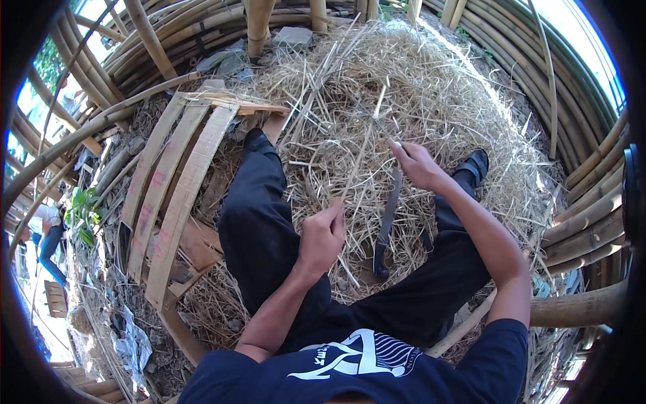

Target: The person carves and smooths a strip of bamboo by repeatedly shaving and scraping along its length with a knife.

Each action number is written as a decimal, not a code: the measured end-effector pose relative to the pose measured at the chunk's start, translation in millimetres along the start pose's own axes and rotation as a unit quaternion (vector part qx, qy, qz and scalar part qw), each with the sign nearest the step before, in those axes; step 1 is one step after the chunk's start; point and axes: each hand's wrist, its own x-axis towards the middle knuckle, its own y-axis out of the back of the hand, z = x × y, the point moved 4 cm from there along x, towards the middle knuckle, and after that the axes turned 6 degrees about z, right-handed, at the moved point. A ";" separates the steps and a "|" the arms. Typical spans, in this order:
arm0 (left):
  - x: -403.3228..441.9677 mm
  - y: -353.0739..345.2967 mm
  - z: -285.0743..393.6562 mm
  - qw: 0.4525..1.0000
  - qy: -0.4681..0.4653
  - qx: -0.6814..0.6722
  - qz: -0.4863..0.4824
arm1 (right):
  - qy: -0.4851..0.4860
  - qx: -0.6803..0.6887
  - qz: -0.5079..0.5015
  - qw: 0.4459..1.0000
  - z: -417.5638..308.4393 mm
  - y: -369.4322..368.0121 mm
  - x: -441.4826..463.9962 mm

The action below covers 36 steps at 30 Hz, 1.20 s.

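Observation:
My left hand [322,237] is closed in a pinch around the near end of a thin bamboo strip [364,149]. From there the strip slants up and away over the shavings, its far end pale. To the right of the strip is my right hand [418,165], fingers curled together; whatever they may hold is too small to make out. Between my legs, below the right hand, a long knife [388,219] with a dark blade and black handle lies on the shavings.
Bamboo shavings [431,87] cover the ground. A slatted wooden crate [176,188] stands by my left leg. Bamboo poles [538,74] are stacked around the sides, with thick upright poles [258,27] at the back. Another person [50,236] is at the far left.

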 end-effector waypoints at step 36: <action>-7.2 1.7 -3.4 0.999 0.038 0.002 -0.012 | -0.115 -0.141 0.201 0.963 65.9 95.9 -22.1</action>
